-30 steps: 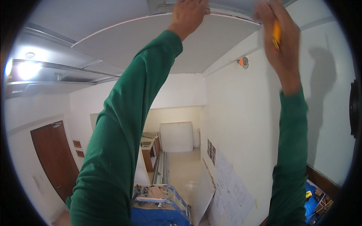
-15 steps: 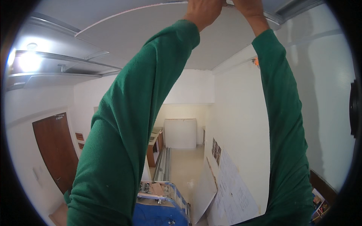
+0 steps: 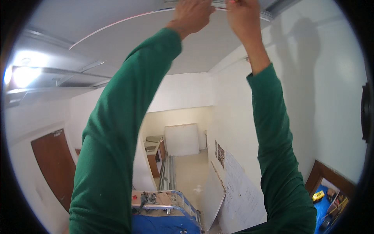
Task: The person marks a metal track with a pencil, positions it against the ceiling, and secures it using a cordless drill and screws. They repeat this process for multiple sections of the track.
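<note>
Both arms, in green sleeves, reach overhead to the edge of a white ceiling board (image 3: 156,43). My left hand (image 3: 193,16) is at that edge, beside a metal ceiling channel (image 3: 169,4); its fingers look bent and closed, and what they hold is hidden. A short way to the right, my right hand (image 3: 244,18) is closed around something small with a reddish tip, cut off by the upper picture edge. The two hands are apart.
Below stands a platform (image 3: 156,198) with tools on it and blue below. Loose boards (image 3: 214,197) lean on the right wall, and metal profiles (image 3: 167,175) lie on the floor. A brown door (image 3: 54,165) is at left. A lit lamp (image 3: 25,76) hangs near the ceiling grid.
Both hands have come lower and left in the picture, and more of the right hand shows. The view has shifted, bringing the platform tools and an opening at lower right into sight.
</note>
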Demonstrator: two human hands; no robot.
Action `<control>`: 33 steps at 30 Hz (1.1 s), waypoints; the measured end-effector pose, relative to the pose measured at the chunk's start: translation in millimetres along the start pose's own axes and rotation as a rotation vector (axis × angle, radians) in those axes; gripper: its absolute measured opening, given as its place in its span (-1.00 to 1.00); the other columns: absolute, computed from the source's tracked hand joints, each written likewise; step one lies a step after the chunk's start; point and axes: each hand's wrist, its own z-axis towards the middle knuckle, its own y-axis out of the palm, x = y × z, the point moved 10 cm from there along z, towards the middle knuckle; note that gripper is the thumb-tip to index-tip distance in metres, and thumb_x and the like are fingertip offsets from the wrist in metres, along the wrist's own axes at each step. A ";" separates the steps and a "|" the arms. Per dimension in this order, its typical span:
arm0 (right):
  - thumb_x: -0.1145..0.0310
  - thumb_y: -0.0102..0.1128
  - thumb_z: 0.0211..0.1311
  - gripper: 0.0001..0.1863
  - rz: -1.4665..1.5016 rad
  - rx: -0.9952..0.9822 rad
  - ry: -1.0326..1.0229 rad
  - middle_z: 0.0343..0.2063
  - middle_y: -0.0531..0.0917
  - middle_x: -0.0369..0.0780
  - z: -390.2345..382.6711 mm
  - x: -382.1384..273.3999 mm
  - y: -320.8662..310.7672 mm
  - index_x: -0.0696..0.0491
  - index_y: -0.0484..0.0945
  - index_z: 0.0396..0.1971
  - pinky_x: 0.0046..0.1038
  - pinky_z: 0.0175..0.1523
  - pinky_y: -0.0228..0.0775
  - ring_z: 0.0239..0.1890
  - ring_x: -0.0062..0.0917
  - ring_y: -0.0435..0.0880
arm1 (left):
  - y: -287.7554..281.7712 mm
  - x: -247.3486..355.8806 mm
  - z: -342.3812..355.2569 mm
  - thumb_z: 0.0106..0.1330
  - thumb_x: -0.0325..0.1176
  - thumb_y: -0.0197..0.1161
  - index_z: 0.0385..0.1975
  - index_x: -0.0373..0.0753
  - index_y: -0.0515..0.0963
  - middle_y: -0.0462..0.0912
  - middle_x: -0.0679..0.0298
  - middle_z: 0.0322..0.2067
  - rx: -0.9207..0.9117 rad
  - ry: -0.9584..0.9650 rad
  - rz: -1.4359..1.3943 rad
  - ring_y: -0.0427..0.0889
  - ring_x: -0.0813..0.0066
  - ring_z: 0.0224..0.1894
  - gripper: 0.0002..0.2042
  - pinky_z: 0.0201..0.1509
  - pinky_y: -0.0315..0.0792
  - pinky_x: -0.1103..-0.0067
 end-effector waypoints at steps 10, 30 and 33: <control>0.47 0.11 0.40 -0.78 0.195 -0.845 0.513 -0.42 0.77 -0.01 -131.5 -43.8 53.7 0.26 0.62 -0.09 -0.25 -0.18 0.69 -0.38 -0.23 0.81 | -117.4 32.1 -111.0 0.67 -0.11 0.03 0.31 -0.23 0.50 0.60 0.05 0.01 0.033 -0.397 -0.941 0.65 0.21 0.05 -0.59 0.10 0.52 0.37; 0.22 -0.06 0.60 -0.49 0.336 0.191 -0.240 -0.80 0.25 -0.39 48.4 36.8 142.7 -0.12 0.22 -0.70 -0.44 -0.63 0.04 -0.77 -0.62 0.15 | -36.9 -159.7 -53.1 0.12 -0.11 0.61 0.11 -0.39 0.65 0.75 -0.04 0.05 -0.362 -0.431 -0.626 0.69 0.06 0.13 -0.38 0.30 0.50 0.25; 0.26 -0.03 0.60 -0.53 1.013 -0.022 0.088 -0.77 0.30 -0.35 47.2 -27.0 116.9 -0.08 0.27 -0.66 -0.43 -0.62 0.08 -0.75 -0.59 0.21 | -60.4 -168.9 -47.9 0.11 -0.13 0.62 0.10 -0.39 0.66 0.75 -0.03 0.03 -0.438 -0.449 -0.482 0.69 0.07 0.12 -0.39 0.30 0.50 0.26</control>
